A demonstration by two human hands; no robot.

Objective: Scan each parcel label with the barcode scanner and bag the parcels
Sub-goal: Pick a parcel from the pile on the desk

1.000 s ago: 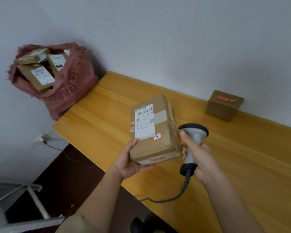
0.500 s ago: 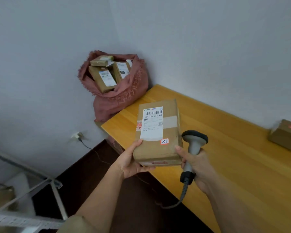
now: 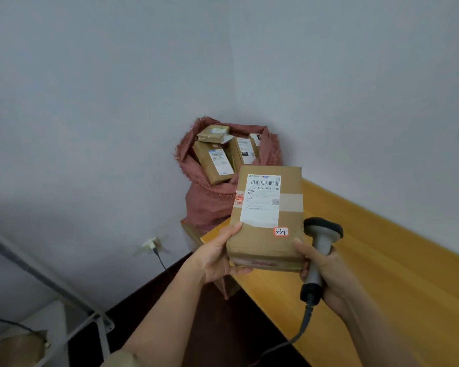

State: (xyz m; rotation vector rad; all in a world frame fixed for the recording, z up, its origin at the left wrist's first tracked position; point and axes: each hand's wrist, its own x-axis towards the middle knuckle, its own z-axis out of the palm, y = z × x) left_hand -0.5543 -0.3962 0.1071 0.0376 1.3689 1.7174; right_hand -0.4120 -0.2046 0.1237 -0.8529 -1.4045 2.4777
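Head view: left hand [image 3: 217, 256] grips the parcel [image 3: 266, 235] at its lower left corner, thumb on top beside the white label [image 3: 261, 200]. Right hand [image 3: 329, 271] has fingers curled round the scanner [image 3: 321, 239] handle, forefinger against the parcel's right edge. Parcel held above the table [image 3: 382, 260] edge, before the red bag [image 3: 210, 205] holding several boxes [image 3: 215, 161]

Dim, even indoor light; soft shadows; wide-angle edge warp.

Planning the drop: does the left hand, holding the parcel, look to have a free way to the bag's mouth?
Probably yes. The pink bag gapes open just beyond the parcel the left hand holds, nothing between; the boxes inside already crowd the mouth.
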